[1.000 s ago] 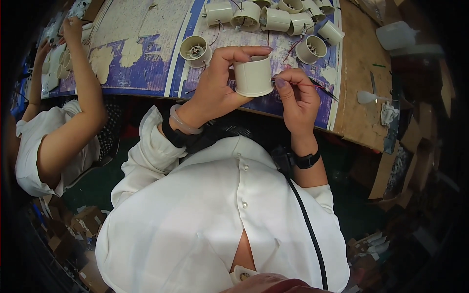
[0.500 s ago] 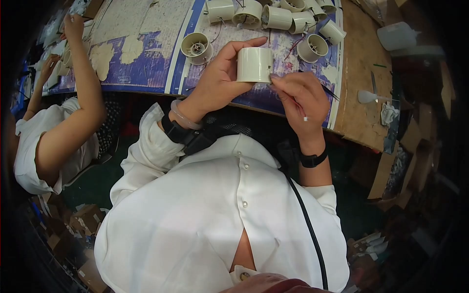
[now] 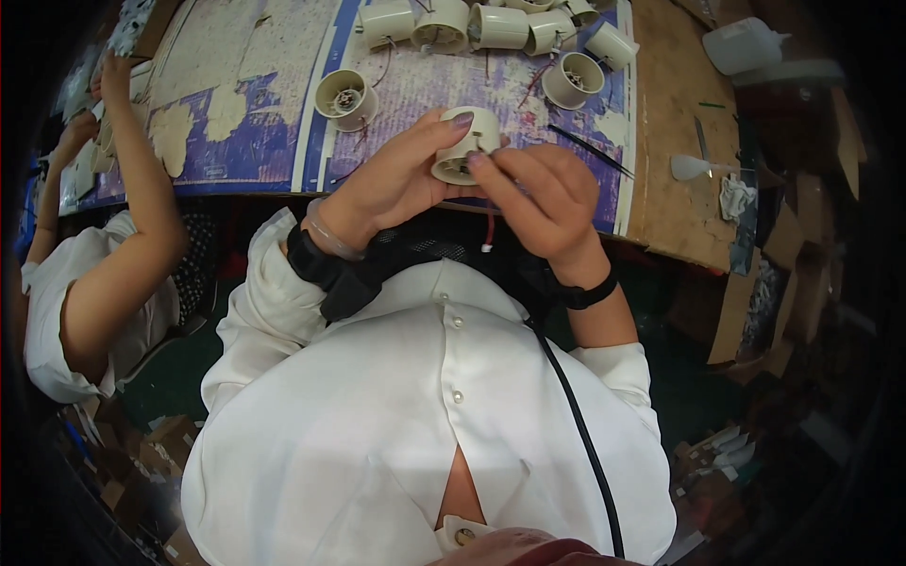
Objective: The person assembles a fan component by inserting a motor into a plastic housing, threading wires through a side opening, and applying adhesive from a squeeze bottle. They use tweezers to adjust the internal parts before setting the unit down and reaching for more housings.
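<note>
A cream plastic cylinder-shaped housing [image 3: 483, 123] is held over the table's near edge in my left hand [image 3: 401, 174]. My left thumb presses on its outer wall, and the other fingers lie behind it. The housing is tilted, so its open end with dark parts inside shows. My right hand [image 3: 552, 198] is closed in a pinch at the housing's lower rim, beside a small slot in the wall. What lies between those fingertips is hidden. Below the housing hangs a red wire with a white connector [image 3: 487, 247].
Similar housings [image 3: 498, 26] with wires cluster at the back; two more [image 3: 346, 99] [image 3: 573, 80] stand closer. Black tweezers [image 3: 592, 151] lie on the worn blue table covering. At right are a white bottle [image 3: 689, 168] and a plastic jug [image 3: 744, 45]. A co-worker's arm [image 3: 137, 179] is at left.
My left hand has turned the housing, so its slot and open end now show. My right fingers stay at its rim. The wire's connector now hangs below the housing; before, it hung by my right palm.
</note>
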`<action>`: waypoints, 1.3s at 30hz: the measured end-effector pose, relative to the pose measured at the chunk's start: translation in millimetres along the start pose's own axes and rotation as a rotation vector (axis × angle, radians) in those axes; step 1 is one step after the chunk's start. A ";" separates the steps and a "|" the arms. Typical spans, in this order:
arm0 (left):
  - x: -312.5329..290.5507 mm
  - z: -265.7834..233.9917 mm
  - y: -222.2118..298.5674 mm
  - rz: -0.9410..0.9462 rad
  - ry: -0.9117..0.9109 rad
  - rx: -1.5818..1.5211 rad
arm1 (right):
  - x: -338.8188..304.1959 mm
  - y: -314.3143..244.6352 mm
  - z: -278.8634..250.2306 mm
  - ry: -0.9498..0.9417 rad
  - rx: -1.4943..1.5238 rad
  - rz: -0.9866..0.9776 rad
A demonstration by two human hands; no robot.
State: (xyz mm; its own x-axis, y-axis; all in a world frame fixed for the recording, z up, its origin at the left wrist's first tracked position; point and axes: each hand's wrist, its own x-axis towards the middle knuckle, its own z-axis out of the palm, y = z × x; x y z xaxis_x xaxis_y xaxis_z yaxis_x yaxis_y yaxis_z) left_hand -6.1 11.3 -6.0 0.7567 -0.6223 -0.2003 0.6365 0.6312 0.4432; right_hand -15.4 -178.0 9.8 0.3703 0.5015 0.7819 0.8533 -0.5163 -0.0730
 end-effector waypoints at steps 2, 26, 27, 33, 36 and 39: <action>3.4 -1.5 1.4 -0.044 0.064 0.109 | 1.7 -3.0 4.1 0.008 0.028 -0.016; 15.2 -23.0 -18.2 0.845 0.010 1.775 | -40.5 34.8 -17.4 -0.024 0.452 0.762; 14.0 -23.7 -17.2 0.846 0.006 1.777 | -42.7 33.3 -14.5 -0.024 0.455 0.762; 12.9 -25.4 -17.9 0.780 0.063 1.702 | -41.1 23.1 -8.0 0.150 0.547 0.861; 11.0 -27.3 -17.2 0.747 0.073 1.649 | -33.8 16.3 -3.1 0.226 0.688 0.841; 10.3 -27.5 -16.2 0.756 0.077 1.635 | -28.5 12.9 2.2 0.114 0.741 0.716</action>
State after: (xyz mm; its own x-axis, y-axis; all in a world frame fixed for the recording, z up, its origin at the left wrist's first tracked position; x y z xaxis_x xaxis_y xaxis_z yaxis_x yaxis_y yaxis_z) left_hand -4.5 7.4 -39.3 0.8178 -0.3958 0.4177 -0.5527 -0.3381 0.7617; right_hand -14.2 -197.5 -14.7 0.8756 0.1565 0.4570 0.4736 -0.0918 -0.8760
